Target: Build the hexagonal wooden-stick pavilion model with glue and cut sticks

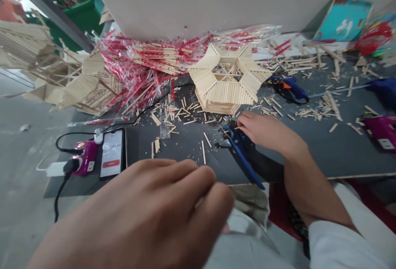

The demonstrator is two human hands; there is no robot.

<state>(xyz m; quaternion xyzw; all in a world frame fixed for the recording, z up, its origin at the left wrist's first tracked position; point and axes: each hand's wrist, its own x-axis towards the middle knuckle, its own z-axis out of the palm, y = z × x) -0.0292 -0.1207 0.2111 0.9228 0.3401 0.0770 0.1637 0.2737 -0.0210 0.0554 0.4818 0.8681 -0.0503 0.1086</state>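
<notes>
My left hand (154,215) fills the near foreground, its fingers curled closed. Whatever it may hold is hidden beneath the knuckles. Farther off, my right hand (262,133) is low over the table, thumb and fingers pinched on a short wooden stick (237,128), of which only a small end shows. Right beside those fingers lies a blue-handled hand cutter (244,157), jaws away from me. Just beyond the right hand stands a star-shaped structure of wooden sticks (230,91), with an open centre. Loose stick pieces (203,152) lie left of the cutter.
Red-and-clear plastic wrappers with sticks (148,58) heap at the back left. A blue glue gun (289,88) lies right of the star. A phone (111,153) and purple power socket (84,157) sit left. Another stick structure (74,79) stands far left; stick scraps (331,104) litter the right.
</notes>
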